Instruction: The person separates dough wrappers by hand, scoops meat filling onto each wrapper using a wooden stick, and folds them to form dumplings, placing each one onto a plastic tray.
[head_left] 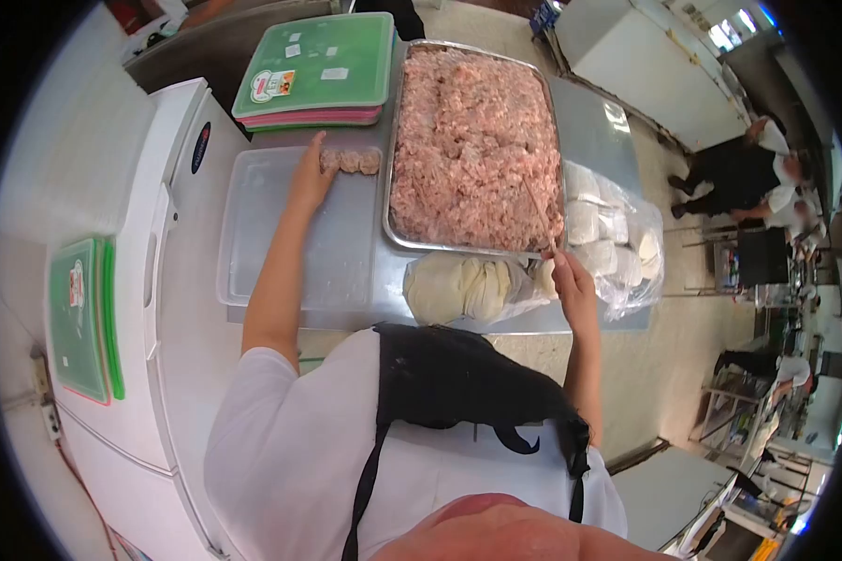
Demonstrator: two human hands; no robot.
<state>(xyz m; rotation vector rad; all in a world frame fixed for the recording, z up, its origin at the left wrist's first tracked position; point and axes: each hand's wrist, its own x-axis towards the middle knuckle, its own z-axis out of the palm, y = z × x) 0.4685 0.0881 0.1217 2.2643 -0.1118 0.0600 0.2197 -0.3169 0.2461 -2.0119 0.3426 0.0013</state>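
Note:
My left hand [314,173] is at the top of a translucent plastic tray [281,234], its fingers apart and touching the end of a short row of meat-filled pieces [354,162]. A large metal tray [386,201] full of ground meat [472,145] lies to the right of it. At that tray's lower right corner my right hand [571,276] is closed round a thin stick-like tool [540,210], whose far end rests over the meat. Below the tray lies a plastic bag of round dough wrappers [468,288], close to my right hand.
Green and pink lidded trays [318,70] are stacked behind the plastic tray. Bagged wrapper stacks [613,234] lie at the table's right. A white freezer [182,280] with more green trays [79,318] stands left. People [739,173] are at the far right.

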